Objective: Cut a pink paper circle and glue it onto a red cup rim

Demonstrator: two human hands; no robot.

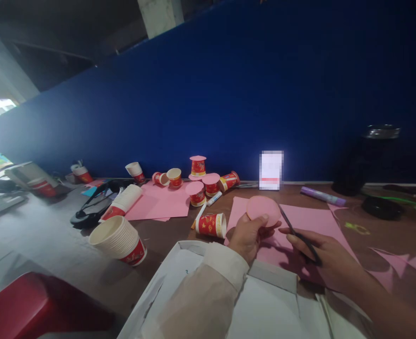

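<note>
Between the thumb and fingers of my left hand (247, 236) is a round pink paper disc (263, 211), held up above a pink paper sheet (308, 217). My right hand (330, 252) grips black scissors (299, 235), whose blades point up at the right edge of the disc. Part of the fingers in the scissor handles is hidden. Left of my left hand a red patterned paper cup (211, 225) lies on its side. Behind it several red cups (198, 165) stand with pink discs on top.
Stacked paper cups (119, 239) stand at the left, near a black strap (82, 214). More pink sheets (160, 202) lie beyond. A white box (158, 292) is in front of me. Pink scraps (393, 263), a purple tube (322, 196) and a blurred lit rectangle (271, 169) are rightward.
</note>
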